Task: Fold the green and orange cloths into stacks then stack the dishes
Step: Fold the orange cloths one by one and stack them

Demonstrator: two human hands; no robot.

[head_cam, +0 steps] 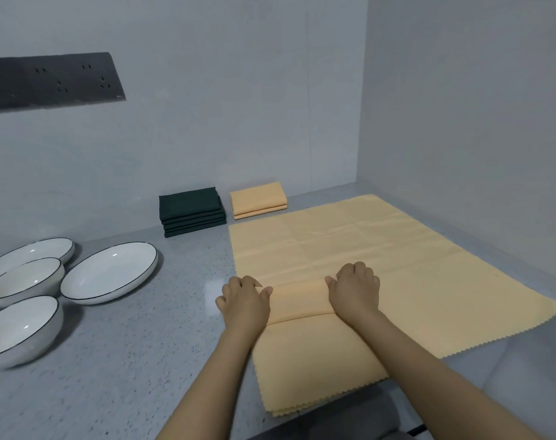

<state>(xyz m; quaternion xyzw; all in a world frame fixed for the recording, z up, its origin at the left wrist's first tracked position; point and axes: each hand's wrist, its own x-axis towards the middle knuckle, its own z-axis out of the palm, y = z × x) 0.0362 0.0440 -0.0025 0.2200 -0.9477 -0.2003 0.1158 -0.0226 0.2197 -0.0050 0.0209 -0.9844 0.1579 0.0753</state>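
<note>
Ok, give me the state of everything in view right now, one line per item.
Left hand: grips the rolled fold of the cloth.
Right hand: grips the same fold.
Orange cloth: spread on the counter, near edge being folded over.
Orange stack: folded, by the wall.
Green stack: folded, beside the orange stack.
Dishes: unstacked, overlapping, left on the counter.

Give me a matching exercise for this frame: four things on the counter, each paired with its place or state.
Things:
1. green cloths
2. folded orange stack
3. spread orange cloth
4. dishes

States:
A. loose and unstacked at the left
B. gripped by the left hand and right hand
C. dark pile by the back wall
D. small pile right of the dark one

Pairs: 1-C, 2-D, 3-B, 4-A
</note>
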